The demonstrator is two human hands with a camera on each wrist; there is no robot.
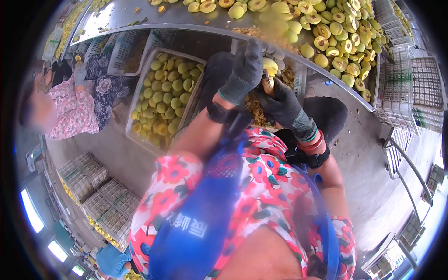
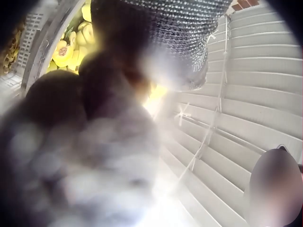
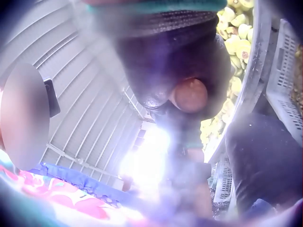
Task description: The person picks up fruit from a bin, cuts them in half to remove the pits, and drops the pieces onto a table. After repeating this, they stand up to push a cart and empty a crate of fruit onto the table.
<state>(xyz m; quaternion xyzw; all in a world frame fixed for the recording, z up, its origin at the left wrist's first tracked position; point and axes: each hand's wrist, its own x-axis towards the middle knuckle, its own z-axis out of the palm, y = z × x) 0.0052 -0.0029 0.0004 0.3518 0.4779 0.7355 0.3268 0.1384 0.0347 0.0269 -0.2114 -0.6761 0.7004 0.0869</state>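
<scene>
In the head view my gloved left hand (image 1: 247,67) curls its grey-tipped fingers round a yellow-green stone fruit (image 1: 271,66). My right hand (image 1: 288,106), also gloved, grips a wooden-handled tool (image 1: 267,86) just below the fruit. The tool's dark upper end meets the fruit's near side. Its round wooden butt (image 3: 191,95) pokes out of the right fist in the right wrist view. Blurred gloves cover most of the left wrist view, with only a yellow sliver showing between them. Under the hands lie brown scraps (image 1: 255,108), between my knees.
A metal table (image 1: 182,16) runs across the front, heaped with halved fruit (image 1: 343,42) at right. A crate of whole fruit (image 1: 163,93) stands at my left. Stacked white crates (image 1: 410,88) stand at far right. Another person (image 1: 72,109) sits at left.
</scene>
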